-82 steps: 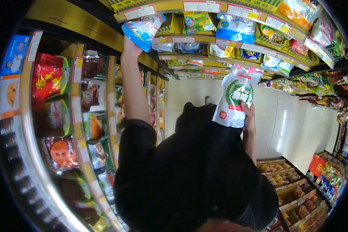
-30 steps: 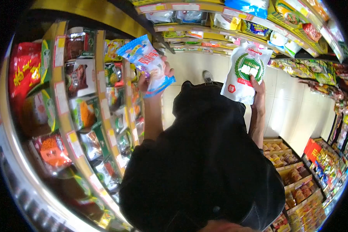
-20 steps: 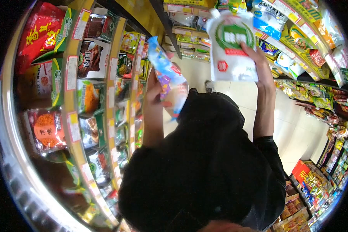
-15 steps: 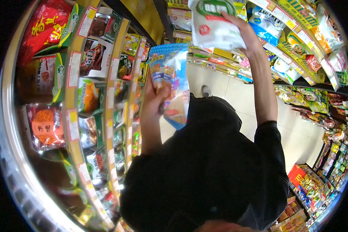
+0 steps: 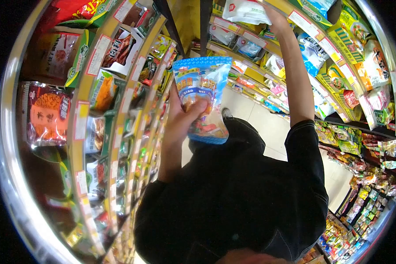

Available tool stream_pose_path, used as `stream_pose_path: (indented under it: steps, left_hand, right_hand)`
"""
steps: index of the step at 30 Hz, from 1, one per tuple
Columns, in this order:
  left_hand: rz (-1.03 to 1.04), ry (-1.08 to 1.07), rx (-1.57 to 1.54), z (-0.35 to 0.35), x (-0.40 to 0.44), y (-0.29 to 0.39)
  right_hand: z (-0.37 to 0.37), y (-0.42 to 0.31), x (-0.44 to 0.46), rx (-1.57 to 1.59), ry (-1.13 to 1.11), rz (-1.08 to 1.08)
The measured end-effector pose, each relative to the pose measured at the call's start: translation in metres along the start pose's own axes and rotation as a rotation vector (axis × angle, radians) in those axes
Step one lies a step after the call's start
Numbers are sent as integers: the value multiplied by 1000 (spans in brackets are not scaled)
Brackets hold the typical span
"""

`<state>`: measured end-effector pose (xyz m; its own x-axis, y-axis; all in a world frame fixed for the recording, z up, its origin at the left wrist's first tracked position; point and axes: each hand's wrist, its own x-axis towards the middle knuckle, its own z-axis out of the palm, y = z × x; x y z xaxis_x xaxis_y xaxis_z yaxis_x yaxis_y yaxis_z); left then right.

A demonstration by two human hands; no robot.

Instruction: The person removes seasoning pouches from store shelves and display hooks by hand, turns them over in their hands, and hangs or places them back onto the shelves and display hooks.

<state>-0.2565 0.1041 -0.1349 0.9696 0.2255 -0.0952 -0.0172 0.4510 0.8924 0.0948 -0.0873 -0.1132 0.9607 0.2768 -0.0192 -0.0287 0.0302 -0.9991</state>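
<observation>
The blue packet [image 5: 209,91] is in front of the body, a little left of the middle of the view, upright with its printed front facing the camera and its top edge spread flat. The left hand [image 5: 183,115] is closed around its left side, thumb pressed across the front; the fingers are mostly hidden behind. The white pouch [image 5: 247,13] is farther forward, at the top edge of the view, tilted and partly cut off, in front of the shelves [image 5: 310,27] ahead. The right hand [image 5: 277,18] is at its right end with the arm stretched out and seems to grip it, though the fingers are too cut off to tell how. The two items are well apart. On the shelves ahead, right of the right forearm, sit a white-and-blue bag [image 5: 311,52] and an orange-and-white bag [image 5: 374,67]. The left-hand racks [image 5: 81,125] hold an orange packet [image 5: 49,115] and, above it, a red bag [image 5: 72,11]. Below the hands are a black shirt [image 5: 233,189], a shoe [image 5: 226,113] and pale floor tiles [image 5: 268,125].
</observation>
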Motion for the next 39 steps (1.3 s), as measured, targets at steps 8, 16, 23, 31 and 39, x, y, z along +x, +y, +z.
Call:
stream_pose_path:
  steps: [8,16,23,31,39]
  left_hand:
    - [38,60,-37,10,15,7]
    - [78,11,-38,16,23,3]
    - [110,-12,47,18,28,-1]
    - [52,118,159,17,31,-12]
    - [88,139,144,7,44,-36]
  right_hand:
    - [-22,40,72,-697,219,-442]
    - [-12,51,83,-1093,209,-563]
    - [-8,63,76,-1249,204,-628]
    - [9,47,18,-1304,365,-806]
    - [-20,145,-163,-486,163,-163]
